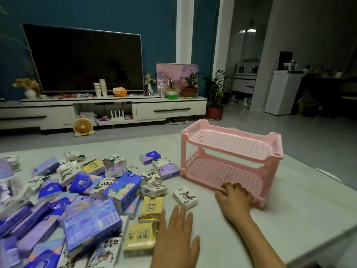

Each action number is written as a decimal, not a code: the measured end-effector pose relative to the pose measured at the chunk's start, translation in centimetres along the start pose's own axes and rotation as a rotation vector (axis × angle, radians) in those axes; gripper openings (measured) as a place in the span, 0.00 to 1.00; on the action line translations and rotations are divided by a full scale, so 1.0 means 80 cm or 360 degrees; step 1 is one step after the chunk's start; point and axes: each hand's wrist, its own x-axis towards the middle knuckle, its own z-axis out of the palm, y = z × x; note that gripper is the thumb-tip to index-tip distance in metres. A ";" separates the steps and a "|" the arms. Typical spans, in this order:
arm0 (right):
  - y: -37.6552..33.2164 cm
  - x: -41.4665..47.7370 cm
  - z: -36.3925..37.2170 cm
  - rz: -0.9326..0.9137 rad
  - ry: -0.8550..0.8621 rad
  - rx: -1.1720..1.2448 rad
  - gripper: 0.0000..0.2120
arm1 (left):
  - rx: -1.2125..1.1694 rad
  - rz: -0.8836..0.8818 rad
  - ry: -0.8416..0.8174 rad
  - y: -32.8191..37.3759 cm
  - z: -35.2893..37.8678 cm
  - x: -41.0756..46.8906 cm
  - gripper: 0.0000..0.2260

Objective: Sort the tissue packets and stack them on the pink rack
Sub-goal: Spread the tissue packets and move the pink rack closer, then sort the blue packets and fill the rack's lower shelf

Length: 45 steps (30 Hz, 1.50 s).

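Note:
A two-tier pink rack stands on the pale table at the right, both shelves bare. My right hand grips the front rim of its lower shelf, fingers curled over the edge. My left hand lies flat and open on the table, beside two yellow tissue packets. A white packet with a figure print lies alone between the hands. A big heap of blue, purple, white and yellow tissue packets covers the table's left half.
The table's near right edge runs diagonally past my right forearm. Beyond the table are a grey floor, a white TV stand with a dark TV, a small orange fan and potted plants.

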 end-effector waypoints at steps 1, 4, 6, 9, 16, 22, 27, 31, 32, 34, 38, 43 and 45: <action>0.006 -0.003 -0.002 0.0009 0.0009 0.0028 0.17 | -0.0004 -0.0012 0.0035 -0.004 -0.002 0.001 0.25; 0.023 -0.014 -0.011 0.0028 0.0030 0.0127 0.17 | 0.0003 -0.0006 0.0186 -0.010 -0.005 0.004 0.26; 0.035 -0.017 -0.017 0.0024 0.0057 0.0157 0.20 | -0.0021 0.0020 0.0212 -0.009 -0.004 0.006 0.25; 0.051 -0.017 -0.022 -0.0007 0.0112 0.0194 0.22 | -0.0013 0.0092 0.0185 -0.007 -0.004 0.004 0.21; 0.072 -0.014 -0.030 -0.0019 0.0094 0.0554 0.16 | -0.0032 0.0027 0.0125 -0.009 -0.025 -0.009 0.19; 0.068 -0.026 -0.025 -0.0246 0.0131 0.0587 0.12 | -0.0225 0.0089 0.0151 -0.034 -0.052 -0.034 0.24; 0.051 -0.043 -0.028 -0.0272 0.0116 0.0596 0.10 | -0.0496 0.0071 0.0304 -0.070 -0.072 -0.059 0.25; 0.001 -0.093 -0.049 -0.0186 0.0417 0.0774 0.11 | -0.0544 0.0061 0.0432 -0.106 -0.085 -0.076 0.25; -0.022 -0.116 -0.058 -0.0327 0.0528 0.0822 0.09 | -0.0594 0.0049 0.0446 -0.114 -0.086 -0.080 0.22; -0.069 -0.160 -0.073 -0.0850 0.0513 0.0839 0.03 | -0.0692 0.0056 0.0438 -0.121 -0.091 -0.091 0.18; -0.111 -0.180 -0.056 -0.1432 0.0071 0.0513 0.21 | -0.0473 0.0257 0.0298 -0.118 -0.086 -0.125 0.22; -0.133 -0.157 -0.029 -0.1181 -0.0279 -0.0368 0.44 | -0.0276 0.0232 0.0005 -0.113 -0.083 -0.141 0.36; -0.141 -0.153 -0.030 -0.1088 -0.0549 -0.0374 0.42 | -0.0174 0.0243 -0.0122 -0.114 -0.079 -0.141 0.33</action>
